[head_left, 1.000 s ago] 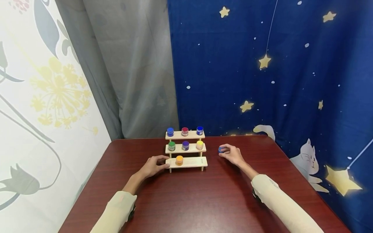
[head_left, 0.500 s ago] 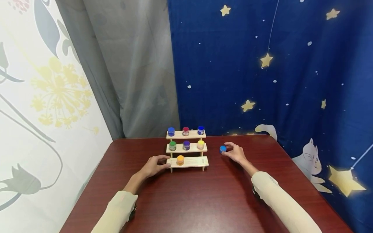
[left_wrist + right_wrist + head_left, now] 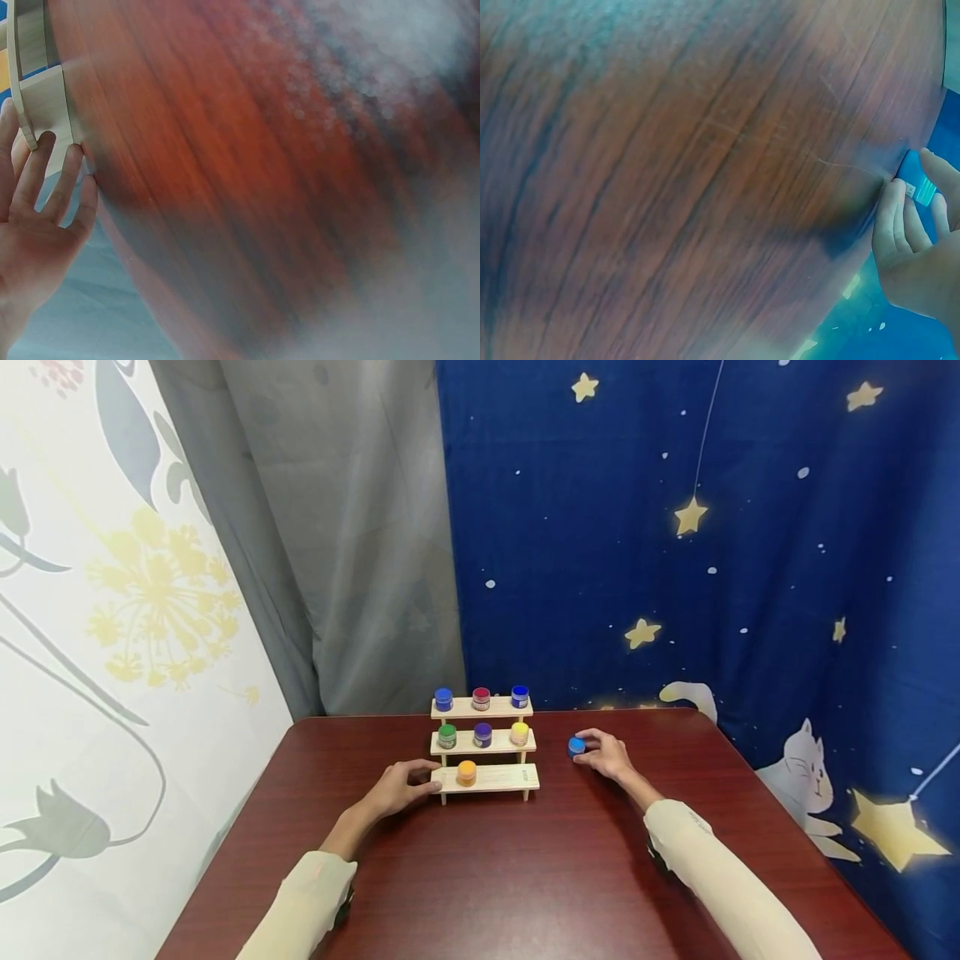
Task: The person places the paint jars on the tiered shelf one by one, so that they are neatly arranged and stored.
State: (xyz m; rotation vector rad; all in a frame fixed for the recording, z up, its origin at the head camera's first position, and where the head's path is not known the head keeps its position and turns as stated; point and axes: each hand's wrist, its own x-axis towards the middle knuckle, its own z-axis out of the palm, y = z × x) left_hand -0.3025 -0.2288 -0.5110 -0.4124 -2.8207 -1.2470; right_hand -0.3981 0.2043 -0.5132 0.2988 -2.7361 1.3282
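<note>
A three-step wooden display stand [image 3: 495, 777] stands on the table, with small paint jars on its steps. My left hand [image 3: 397, 787] grips the left end of the lowest step, thumb at its front edge; in the left wrist view the fingers [image 3: 34, 176] lie against the stand's end panel. To the right of the stand, my right hand [image 3: 606, 755] pinches a small blue paint jar [image 3: 576, 746] between thumb and fingers. The right wrist view shows that blue jar's label and lid between the fingertips, close to the tabletop.
An orange jar [image 3: 467, 772] sits left of centre on the lowest step. Green [image 3: 447, 737], purple [image 3: 483, 735] and yellow [image 3: 519, 733] jars fill the middle step. Blue [image 3: 444, 699], red [image 3: 481, 698] and dark blue [image 3: 520, 697] jars stand on top. Curtains hang behind the table [image 3: 465, 877].
The right hand's fingers have shifted to the right side of the blue jar, so more of its lid shows. The left hand stays at the stand; the head view has shifted slightly.
</note>
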